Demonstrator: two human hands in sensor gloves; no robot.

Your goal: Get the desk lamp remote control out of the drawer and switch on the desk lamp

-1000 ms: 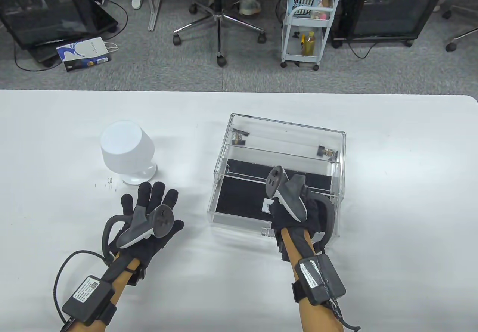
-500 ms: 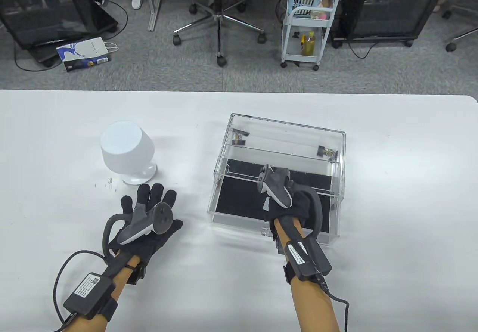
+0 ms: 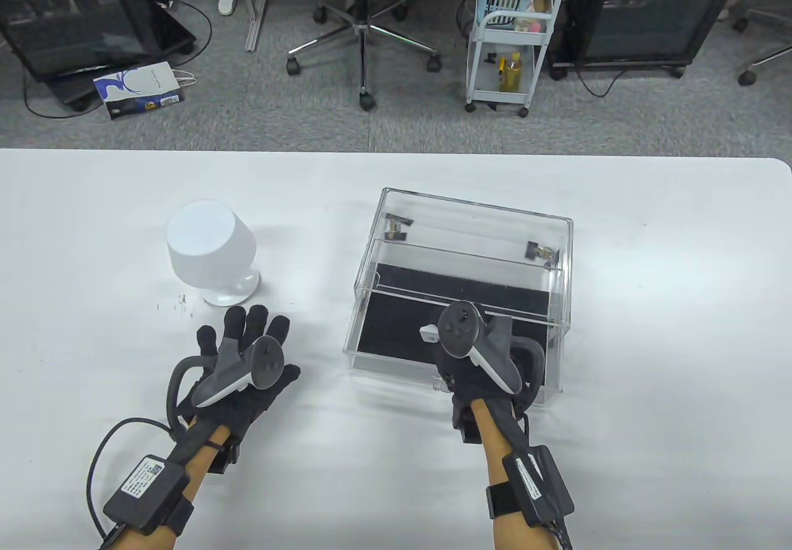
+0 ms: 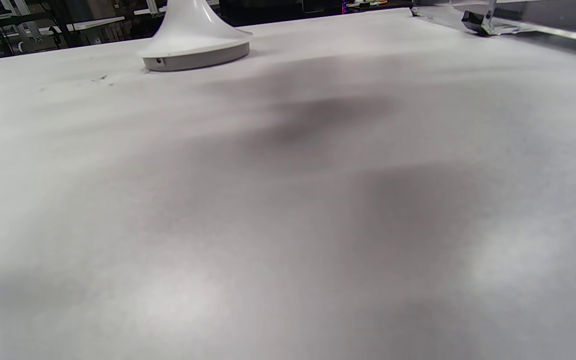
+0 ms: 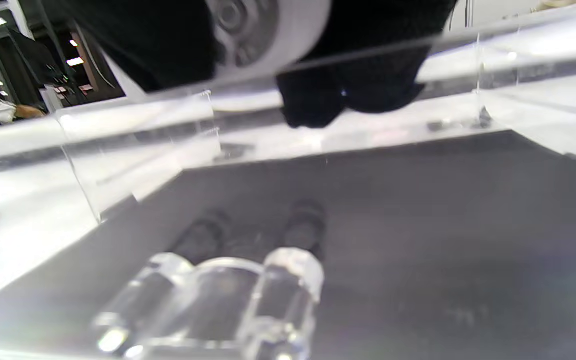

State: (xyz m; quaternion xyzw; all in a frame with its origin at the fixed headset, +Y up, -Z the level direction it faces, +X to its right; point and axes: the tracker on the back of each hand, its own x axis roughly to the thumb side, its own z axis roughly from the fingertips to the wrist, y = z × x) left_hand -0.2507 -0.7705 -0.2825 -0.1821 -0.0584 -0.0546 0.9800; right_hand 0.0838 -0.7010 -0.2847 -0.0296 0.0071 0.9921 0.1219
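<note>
The white desk lamp (image 3: 210,250) stands on the table left of a clear acrylic box (image 3: 470,216). Its black-lined drawer (image 3: 396,327) is pulled out toward me. My right hand (image 3: 442,343) is over the drawer's front part and grips the small white remote control (image 3: 428,331), which sticks out to the left of the fingers. In the right wrist view the remote (image 5: 268,30) with round buttons sits between the gloved fingers (image 5: 313,100), above the black liner (image 5: 418,210). My left hand (image 3: 247,343) lies flat on the table in front of the lamp, fingers spread, holding nothing.
The clear drawer handle (image 5: 218,300) is at the drawer's front edge. The lamp's base (image 4: 195,50) and a corner of the box (image 4: 493,20) show in the left wrist view. An office chair (image 3: 365,18) and a white cart (image 3: 513,36) stand on the floor beyond the table.
My right hand has closed on the remote in the drawer, then lifted it and drawn back toward the drawer's front. The left hand has barely moved.
</note>
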